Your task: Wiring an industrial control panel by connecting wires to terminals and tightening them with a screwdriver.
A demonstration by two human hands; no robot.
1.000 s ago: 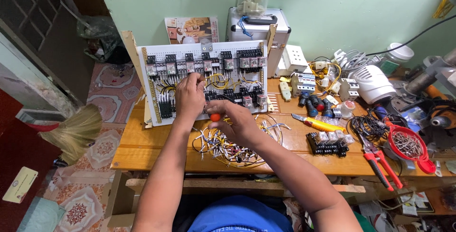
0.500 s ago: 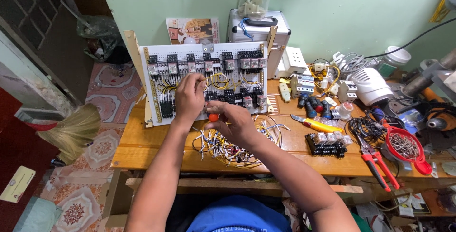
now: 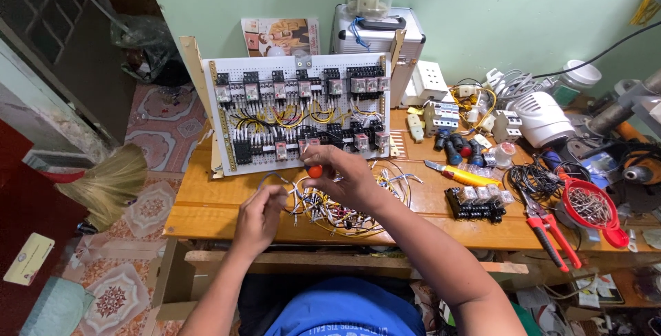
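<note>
A white perforated panel (image 3: 303, 112) with rows of relays and black, yellow and red wiring leans upright at the back of the wooden table (image 3: 206, 205). My right hand (image 3: 341, 174) grips an orange-handled screwdriver (image 3: 315, 170) just below the panel's lower edge. My left hand (image 3: 260, 217) is lower, near the table's front edge, fingers curled by a loose wire at the left of a tangled bundle of wires (image 3: 330, 208) that lies on the table in front of the panel.
A yellow utility knife (image 3: 463, 175), black relay sockets (image 3: 475, 202), red pliers (image 3: 551, 233), a red strainer of screws (image 3: 592, 208), a white lamp (image 3: 544, 119) and a silver case (image 3: 379, 33) crowd the right and back. A straw broom (image 3: 103, 184) lies left.
My left hand has come down off the panel to the wires near the table's front edge. My right hand with the screwdriver has stayed under the panel, and the view has shifted slightly.
</note>
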